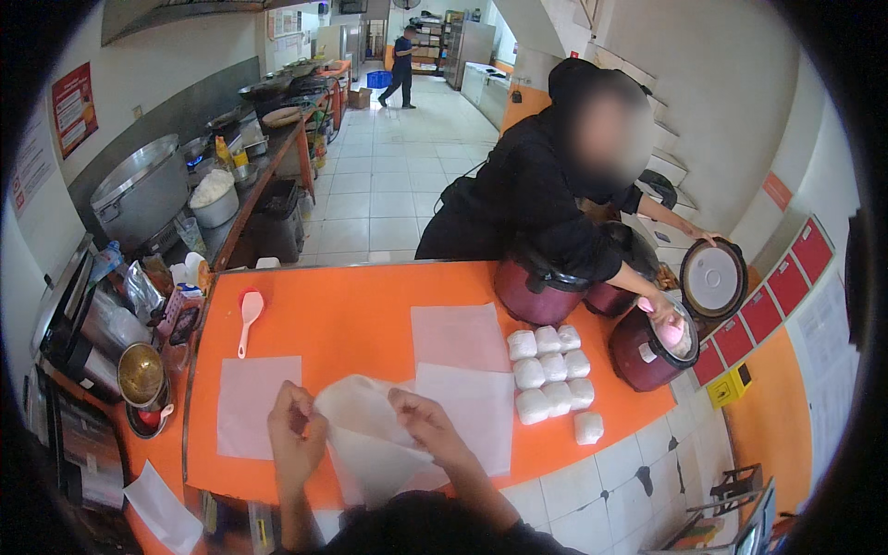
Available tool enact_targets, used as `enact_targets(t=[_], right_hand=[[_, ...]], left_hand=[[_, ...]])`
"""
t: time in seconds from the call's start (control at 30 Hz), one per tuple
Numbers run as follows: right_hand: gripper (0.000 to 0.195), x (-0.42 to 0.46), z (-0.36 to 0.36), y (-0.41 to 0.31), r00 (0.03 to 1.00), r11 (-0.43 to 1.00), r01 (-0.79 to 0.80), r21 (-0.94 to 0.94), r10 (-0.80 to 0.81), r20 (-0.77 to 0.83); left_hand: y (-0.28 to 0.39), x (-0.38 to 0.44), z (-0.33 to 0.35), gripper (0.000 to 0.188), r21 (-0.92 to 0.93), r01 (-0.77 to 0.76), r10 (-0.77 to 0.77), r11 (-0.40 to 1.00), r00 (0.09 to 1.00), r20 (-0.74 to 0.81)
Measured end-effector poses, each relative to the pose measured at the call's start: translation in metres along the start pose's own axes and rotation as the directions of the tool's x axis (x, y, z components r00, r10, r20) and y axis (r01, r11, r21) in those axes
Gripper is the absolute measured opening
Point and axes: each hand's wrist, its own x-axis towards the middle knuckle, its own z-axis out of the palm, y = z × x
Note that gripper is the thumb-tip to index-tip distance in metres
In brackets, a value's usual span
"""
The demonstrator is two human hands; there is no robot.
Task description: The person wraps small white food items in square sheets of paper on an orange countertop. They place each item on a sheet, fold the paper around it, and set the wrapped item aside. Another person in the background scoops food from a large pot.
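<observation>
Between both my hands is a white paper sheet (371,423), partly folded and bulging at the top; whether anything lies inside it is hidden. My left hand (297,430) pinches its left edge, while my right hand (429,424) grips the upper right side. Below lies the orange tabletop (347,298), bearing flat paper sheets: one sheet (243,409) at left, another sheet (454,333) behind my right hand and an overlapping sheet (479,409) beside it. Several wrapped white bundles (553,365) stand in rows at right, with one separate bundle (589,428) nearer me.
A pale rice paddle (250,319) rests on a red dish at back left. Across the table a co-worker (520,180) reaches a pink scoop (670,333) into an open maroon rice cooker (635,357). Another maroon cooker (538,291) stands beside it. Metal bowls (141,374) sit at left.
</observation>
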Motion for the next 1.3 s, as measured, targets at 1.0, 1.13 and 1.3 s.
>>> enact_targets(t=[1.0,1.13,1.3], right_hand=[[0.009,0.181,-0.078,0.014,0.857,0.69,0.24,-0.683,-0.481,-0.184],[0.008,0.194,-0.09,0.031,0.977,0.916,0.134,-0.378,-0.185,-0.103],[0.03,0.189,-0.109,0.106,0.91,0.812,-0.215,-0.543,0.368,0.19]], left_hand=[[-0.162,-0.042,-0.307,0.017,0.487,0.121,0.41,0.865,0.391,-0.824],[-0.195,-0.072,-0.324,0.02,0.355,0.181,0.294,0.917,0.296,-0.909],[-0.219,-0.089,-0.349,0.022,0.522,0.161,0.379,0.837,0.517,-0.768]])
